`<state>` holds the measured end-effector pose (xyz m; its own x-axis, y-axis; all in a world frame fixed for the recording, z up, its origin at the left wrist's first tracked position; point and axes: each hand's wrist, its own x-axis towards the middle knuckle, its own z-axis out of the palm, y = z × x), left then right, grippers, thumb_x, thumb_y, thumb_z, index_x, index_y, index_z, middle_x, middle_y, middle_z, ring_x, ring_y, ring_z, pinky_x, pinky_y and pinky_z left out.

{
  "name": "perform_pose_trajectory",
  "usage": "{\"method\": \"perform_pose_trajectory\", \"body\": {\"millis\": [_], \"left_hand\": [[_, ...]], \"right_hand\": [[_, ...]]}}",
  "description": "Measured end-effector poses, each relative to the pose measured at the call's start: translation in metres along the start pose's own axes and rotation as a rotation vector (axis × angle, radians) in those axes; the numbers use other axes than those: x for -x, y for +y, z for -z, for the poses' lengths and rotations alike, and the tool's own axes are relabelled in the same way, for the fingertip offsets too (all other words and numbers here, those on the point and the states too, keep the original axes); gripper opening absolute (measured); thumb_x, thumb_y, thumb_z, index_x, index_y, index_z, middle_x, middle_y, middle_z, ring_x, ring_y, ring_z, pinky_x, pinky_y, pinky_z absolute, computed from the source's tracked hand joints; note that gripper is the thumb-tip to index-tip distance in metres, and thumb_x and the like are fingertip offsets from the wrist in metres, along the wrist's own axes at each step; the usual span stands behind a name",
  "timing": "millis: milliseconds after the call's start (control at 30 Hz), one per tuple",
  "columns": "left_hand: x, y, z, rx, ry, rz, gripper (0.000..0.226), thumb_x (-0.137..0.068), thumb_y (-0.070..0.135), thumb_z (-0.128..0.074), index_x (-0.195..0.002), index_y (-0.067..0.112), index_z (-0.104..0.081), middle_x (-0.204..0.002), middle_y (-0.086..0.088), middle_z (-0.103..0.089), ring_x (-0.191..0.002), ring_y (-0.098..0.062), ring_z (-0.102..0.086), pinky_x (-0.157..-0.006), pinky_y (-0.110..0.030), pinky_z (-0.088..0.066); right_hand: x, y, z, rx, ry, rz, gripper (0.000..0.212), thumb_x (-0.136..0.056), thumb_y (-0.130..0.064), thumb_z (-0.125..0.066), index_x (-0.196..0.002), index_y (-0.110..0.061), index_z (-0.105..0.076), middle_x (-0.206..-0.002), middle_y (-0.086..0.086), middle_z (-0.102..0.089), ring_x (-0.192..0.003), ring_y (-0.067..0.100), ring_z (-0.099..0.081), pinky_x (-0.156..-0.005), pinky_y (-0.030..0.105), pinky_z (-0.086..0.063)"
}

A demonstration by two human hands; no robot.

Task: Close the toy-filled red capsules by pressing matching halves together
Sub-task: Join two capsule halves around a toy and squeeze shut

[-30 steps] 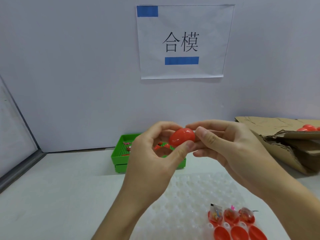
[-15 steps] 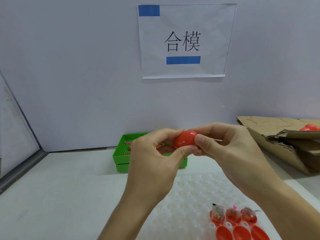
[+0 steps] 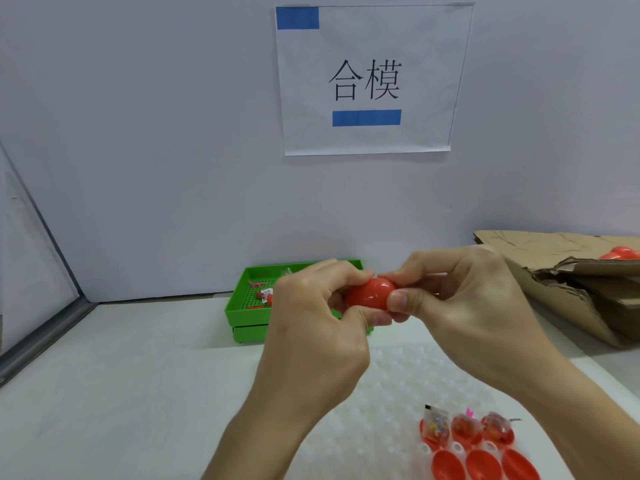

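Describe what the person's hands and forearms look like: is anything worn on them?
The left hand and the right hand are bare: no gloves, rings, watch or bracelets show. Both forearms are uncovered, with no sleeves in view. The fingernails are short and unpainted.

Assembly workstation: wall sign [image 3: 372, 79], parts tray [image 3: 247, 315]

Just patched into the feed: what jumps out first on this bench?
Both hands, left hand and right hand, pinch a red capsule at centre, above the clear dimpled tray. At its near right corner sit toy-filled red halves and empty red halves. A green tray stands behind.
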<state>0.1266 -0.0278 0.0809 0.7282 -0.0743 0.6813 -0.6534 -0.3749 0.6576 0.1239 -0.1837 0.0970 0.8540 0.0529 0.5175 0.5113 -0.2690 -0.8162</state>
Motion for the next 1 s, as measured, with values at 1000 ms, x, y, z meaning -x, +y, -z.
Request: {"method": "perform_pose_trajectory", "body": {"millis": [1000], "left_hand": [[-0.009, -0.011, 0.010, 0.183, -0.144, 0.171, 0.031, -0.087, 0.016, -0.075, -0.114, 0.028, -0.068, -0.098, 0.009, -0.074, -0.098, -0.010, -0.070, -0.085, -0.038, -0.059]], "right_hand": [[-0.007, 0.009, 0.005, -0.385, -0.068, -0.187, 0.039, -0.071, -0.040, -0.069, -0.098, -0.013, -0.077, -0.088, 0.015, -0.076, -0.080, 0.027, -0.074, -0.072, 0.024, -0.058]]}}
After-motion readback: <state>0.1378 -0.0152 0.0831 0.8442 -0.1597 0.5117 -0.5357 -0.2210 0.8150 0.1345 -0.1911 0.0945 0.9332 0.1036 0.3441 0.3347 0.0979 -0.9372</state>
